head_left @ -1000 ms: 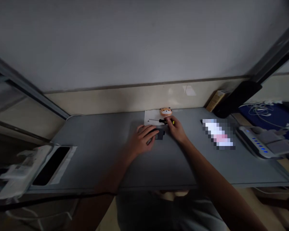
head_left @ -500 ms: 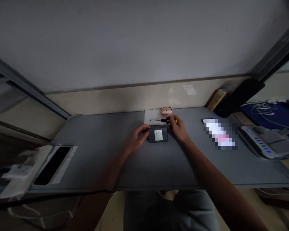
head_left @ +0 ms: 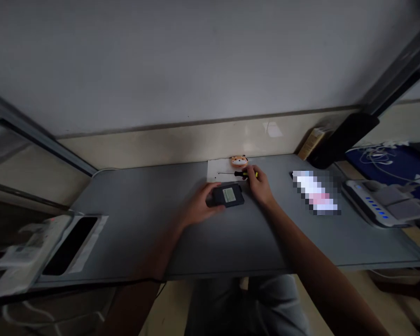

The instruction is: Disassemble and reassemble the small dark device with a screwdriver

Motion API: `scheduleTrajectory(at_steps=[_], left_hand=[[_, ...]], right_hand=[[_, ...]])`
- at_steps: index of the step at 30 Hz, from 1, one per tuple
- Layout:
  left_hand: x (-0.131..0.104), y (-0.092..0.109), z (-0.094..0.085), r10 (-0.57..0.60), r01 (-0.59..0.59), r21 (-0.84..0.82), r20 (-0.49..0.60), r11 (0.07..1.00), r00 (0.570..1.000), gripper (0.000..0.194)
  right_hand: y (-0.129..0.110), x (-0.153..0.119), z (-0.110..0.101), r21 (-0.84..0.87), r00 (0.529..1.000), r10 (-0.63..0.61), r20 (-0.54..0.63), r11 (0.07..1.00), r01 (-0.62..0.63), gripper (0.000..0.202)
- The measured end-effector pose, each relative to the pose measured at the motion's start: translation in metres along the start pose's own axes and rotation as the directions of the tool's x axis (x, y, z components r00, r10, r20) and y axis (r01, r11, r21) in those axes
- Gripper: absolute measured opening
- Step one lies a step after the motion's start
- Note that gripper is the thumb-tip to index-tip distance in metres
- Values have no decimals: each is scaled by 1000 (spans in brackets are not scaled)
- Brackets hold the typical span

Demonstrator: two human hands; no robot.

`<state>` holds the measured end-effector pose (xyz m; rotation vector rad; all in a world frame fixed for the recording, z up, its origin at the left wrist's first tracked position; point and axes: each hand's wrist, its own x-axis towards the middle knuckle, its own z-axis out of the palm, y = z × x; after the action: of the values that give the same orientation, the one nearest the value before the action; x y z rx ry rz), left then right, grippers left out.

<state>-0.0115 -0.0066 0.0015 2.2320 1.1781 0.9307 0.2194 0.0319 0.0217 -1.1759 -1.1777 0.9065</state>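
Note:
My left hand [head_left: 199,205] grips the left end of a flat black box [head_left: 235,199] with a pale label on its top face; the box is slightly tilted. Between the fingers of my right hand [head_left: 259,185] is a screwdriver [head_left: 240,174] with a black and yellow handle, its thin shaft pointing left. Beneath the shaft lies a white sheet [head_left: 213,167] with a tiny dark speck on it. An orange animal-face object [head_left: 239,161] sits at the sheet's back right.
On the grey table [head_left: 133,200], a dark phone [head_left: 72,245] lies at the left and a pixelated bright screen [head_left: 315,192] at the right. Farther right are a power strip [head_left: 374,205], a black cylinder [head_left: 343,140] and cables.
My left hand has closed around the box's left end and tilted it. My right hand still holds the screwdriver in nearly the same place. The view has shifted slightly.

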Motion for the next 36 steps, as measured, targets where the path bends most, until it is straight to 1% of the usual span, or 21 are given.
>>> scheduleTrajectory(at_steps=[1, 2, 3, 4, 6, 9, 10, 11, 12, 14, 16, 18, 21, 24, 26, 28, 32, 34, 36], left_hand=[[-1, 2, -1, 27, -27, 18, 21, 999, 999, 70], [-2, 4, -2, 46, -47, 35, 29, 998, 999, 76], [-2, 5, -2, 55, -56, 49, 24, 997, 998, 76], [-2, 6, -3, 55, -56, 55, 7, 997, 998, 72], [-1, 6, -4, 41, -40, 39, -25, 998, 999, 57], [1, 4, -6, -20, 20, -14, -37, 1000, 999, 23], [2, 3, -6, -55, 54, -26, -41, 998, 998, 17], [3, 2, -6, -92, 91, -31, -49, 995, 995, 23], [3, 1, -6, -125, 123, -31, -62, 992, 990, 33], [4, -1, -5, -169, 168, -26, -86, 986, 982, 47], [4, -2, -3, -182, 180, -23, -94, 983, 979, 53], [3, -2, -2, -176, 173, -38, -97, 984, 980, 55], [2, -2, -3, -148, 138, -79, -145, 987, 978, 61], [2, -1, -4, -103, 86, -80, -243, 993, 964, 63], [2, -1, -6, -68, 50, -71, -290, 996, 955, 58], [2, 1, -7, -24, 8, -52, -317, 999, 948, 48], [1, 4, -10, 117, -109, 43, -370, 993, 921, 25], [0, 5, -11, 170, -148, 87, -374, 985, 912, 23], [0, 7, -11, 197, -164, 120, -361, 979, 912, 23]], right_hand=[[0, 0, 0, 8, 1000, -3, -16, 1000, 3, 52], [-1, 0, 0, 18, 1000, -5, -30, 1000, 6, 53], [-1, 0, 0, 29, 999, -9, -41, 1000, 10, 53], [-2, 0, 0, 39, 999, -12, -50, 999, 14, 54], [-3, 0, 0, 55, 998, -15, -64, 998, 19, 55], [-6, 1, -1, 97, 997, 17, -78, 995, -9, 56], [-7, 1, -2, 123, 996, 41, -81, 992, -31, 56], [-7, 2, -3, 153, 994, 67, -86, 987, -53, 56], [-8, 2, -4, 184, 991, 92, -92, 980, -74, 55], [-9, 3, -5, 246, 986, 136, -100, 963, -108, 52], [-10, 3, -6, 300, 982, 170, -87, 944, -137, 48], [-11, 3, -6, 338, 978, 198, -60, 926, -167, 44], [-12, 1, -5, 346, 978, 206, -16, 919, -187, 40], [-13, -1, -2, 330, 980, 199, 17, 924, -193, 35], [-14, -2, 0, 324, 978, 208, 22, 924, -203, 34], [-15, -3, 1, 315, 975, 221, 31, 923, -220, 33], [-15, -4, 2, 295, 970, 234, 57, 925, -241, 33], [-13, -4, 2, 298, 971, 231, 58, 924, -238, 33], [-11, -4, 2, 306, 973, 225, 55, 924, -230, 32]])
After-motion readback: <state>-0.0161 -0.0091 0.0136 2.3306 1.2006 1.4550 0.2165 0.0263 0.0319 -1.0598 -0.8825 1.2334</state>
